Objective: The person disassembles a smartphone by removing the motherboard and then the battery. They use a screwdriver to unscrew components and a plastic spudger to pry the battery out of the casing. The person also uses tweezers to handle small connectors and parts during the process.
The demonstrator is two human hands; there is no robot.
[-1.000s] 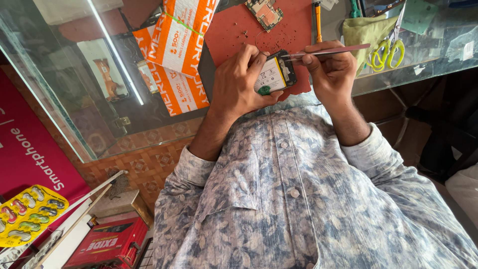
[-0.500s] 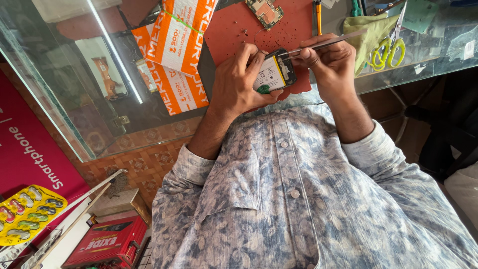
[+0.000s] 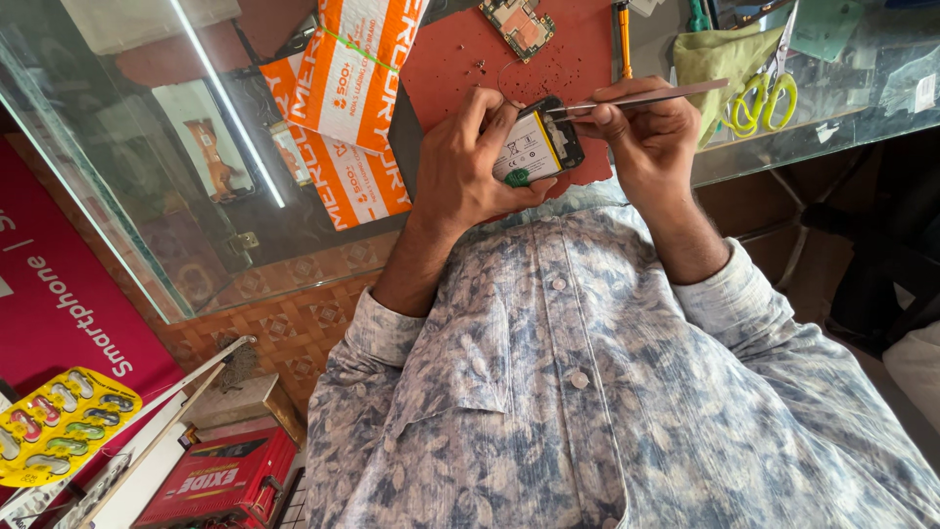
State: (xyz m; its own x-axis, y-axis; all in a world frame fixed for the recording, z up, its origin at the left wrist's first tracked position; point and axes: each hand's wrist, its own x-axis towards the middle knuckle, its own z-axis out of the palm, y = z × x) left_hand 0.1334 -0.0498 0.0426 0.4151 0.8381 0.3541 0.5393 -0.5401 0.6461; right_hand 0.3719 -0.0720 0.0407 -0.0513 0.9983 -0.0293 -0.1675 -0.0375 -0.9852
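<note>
The head camera looks down over a glass counter (image 3: 862,108) and the person's own patterned shirt (image 3: 587,392). On the counter, up and left of the hands, lie two orange-and-white packets (image 3: 348,108), flat and rectangular; the upper one is tilted and banded with a thin green strip, and the lower one lies partly under it. To the far left stands a magenta sign (image 3: 69,313) with white lettering running up its slant. At the lower left corner a yellow blister card (image 3: 59,426) holds a row of small coloured pieces, and just to its right lies a red box (image 3: 220,485) with white lettering. A red work mat (image 3: 460,59) covers the counter behind the hands, with a bare circuit board (image 3: 517,22) at its top edge. Right of it lie an olive-green cloth (image 3: 720,59) and yellow-handled scissors (image 3: 764,93).

The left hand (image 3: 465,167) is wrapped around an opened phone (image 3: 537,145), fingers curled over its upper edge and thumb beneath, so it is firmly held above the mat's near edge, just in front of the chest. The phone's back faces the camera, showing a white-labelled battery and a small green tab at its lower left end. Its long axis runs diagonally, from lower left up toward the upper right.

The right hand (image 3: 641,132) pinches metal tweezers (image 3: 636,98) between thumb and fingers, closed tight on them. The tweezers lie nearly level, tips pointing left and meeting the phone's upper right end, the blunt end out to the right.
</note>
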